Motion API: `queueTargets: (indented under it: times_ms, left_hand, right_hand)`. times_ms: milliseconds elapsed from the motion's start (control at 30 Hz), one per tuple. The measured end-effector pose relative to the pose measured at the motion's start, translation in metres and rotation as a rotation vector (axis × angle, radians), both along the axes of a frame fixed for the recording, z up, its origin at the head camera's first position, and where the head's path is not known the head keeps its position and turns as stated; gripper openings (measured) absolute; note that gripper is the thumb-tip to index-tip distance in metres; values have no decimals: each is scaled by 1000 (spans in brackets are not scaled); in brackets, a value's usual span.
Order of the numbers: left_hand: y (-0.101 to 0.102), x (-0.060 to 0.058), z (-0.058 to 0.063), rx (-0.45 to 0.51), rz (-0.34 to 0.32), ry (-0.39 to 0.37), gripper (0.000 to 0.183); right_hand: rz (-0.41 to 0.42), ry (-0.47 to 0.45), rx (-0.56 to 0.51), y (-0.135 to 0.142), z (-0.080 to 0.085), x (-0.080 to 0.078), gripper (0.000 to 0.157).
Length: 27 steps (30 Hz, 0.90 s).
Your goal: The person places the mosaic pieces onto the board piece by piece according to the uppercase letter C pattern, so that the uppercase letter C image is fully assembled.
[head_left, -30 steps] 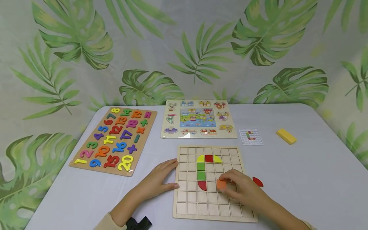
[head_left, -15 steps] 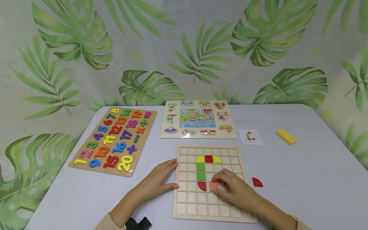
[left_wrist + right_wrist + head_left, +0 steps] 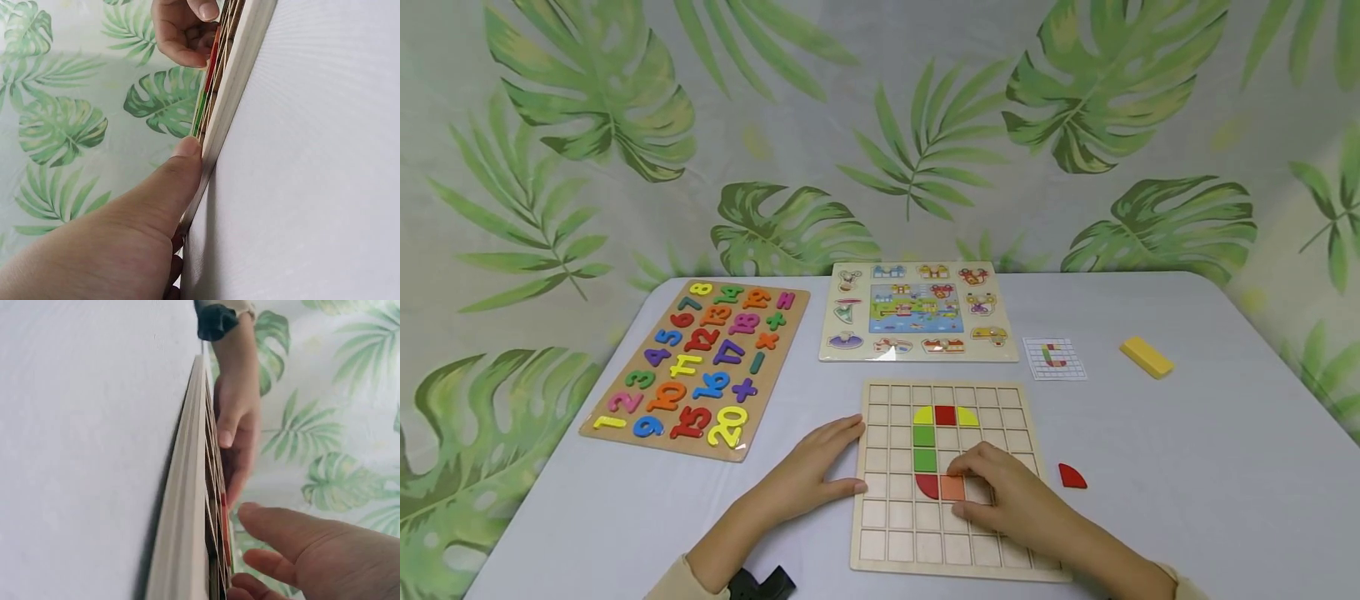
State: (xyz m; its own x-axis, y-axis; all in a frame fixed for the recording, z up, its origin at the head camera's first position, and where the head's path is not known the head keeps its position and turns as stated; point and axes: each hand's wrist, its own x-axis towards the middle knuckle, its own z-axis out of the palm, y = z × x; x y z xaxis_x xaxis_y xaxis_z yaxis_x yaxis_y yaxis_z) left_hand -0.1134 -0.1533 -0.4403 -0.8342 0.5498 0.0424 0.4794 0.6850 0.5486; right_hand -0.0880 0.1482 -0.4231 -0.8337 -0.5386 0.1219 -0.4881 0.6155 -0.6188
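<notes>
A wooden grid board [image 3: 895, 546] lies in front of me. My left hand [image 3: 808, 467] rests along its left edge, thumb and fingertips touching the rim; in the left wrist view the thumb [image 3: 178, 165] lies on that edge. An orange square tile [image 3: 952, 488] sits in a cell just right of a red quarter-round tile [image 3: 928, 486]. Over it hovers my right hand [image 3: 1018, 496], thumb and fingers spread apart around the tile. Above are two green squares [image 3: 924, 447], a red square [image 3: 945, 415] and yellow quarter-rounds [image 3: 968, 415].
A loose red quarter-round [image 3: 1072, 476] lies right of the board. Behind it are a pattern card [image 3: 1055, 358] and a yellow block [image 3: 1147, 357]. A number board [image 3: 700, 367] lies at left, a picture puzzle [image 3: 917, 312] at the back.
My right hand has carried the orange square leftward into the cell beside the red quarter-round, then let it go, its fingers spreading. My left hand has stayed at the board's edge.
</notes>
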Motion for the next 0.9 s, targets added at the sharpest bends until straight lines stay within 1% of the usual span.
queueTargets:
  times_ms: [67,133,233,300,433,533,667,733,900]
  left_hand:
    - [0,0,0,0,-2,1,77]
    - [0,0,-1,-3,-3,1,77]
    - [1,0,-1,-4,-4,-2,77]
    - [1,0,-1,-4,-5,-2,77]
    - [1,0,0,-5,-2,-2,77]
    - [1,0,0,-6,-2,-3,77]
    - [1,0,1,-6,-4,-4,77]
    - [1,0,1,-7,-2,-2,77]
    - [0,0,1,-5,2,-2,77]
  right_hand:
    - [-10,-45,-15,3,5,0,36]
    - [-24,-63,-43,8,11,1,41]
    - [-47,-12,-65,17,20,2,43]
    - [-62,45,-69,25,24,3,43]
    - [-109,142,-61,46,27,5,44]
    - [-156,185,-42,63,25,7,46]
    - [-202,225,-11,83,17,9,48]
    - [-211,241,-11,91,12,9,49]
    - [-202,262,-47,104,-2,6,49]
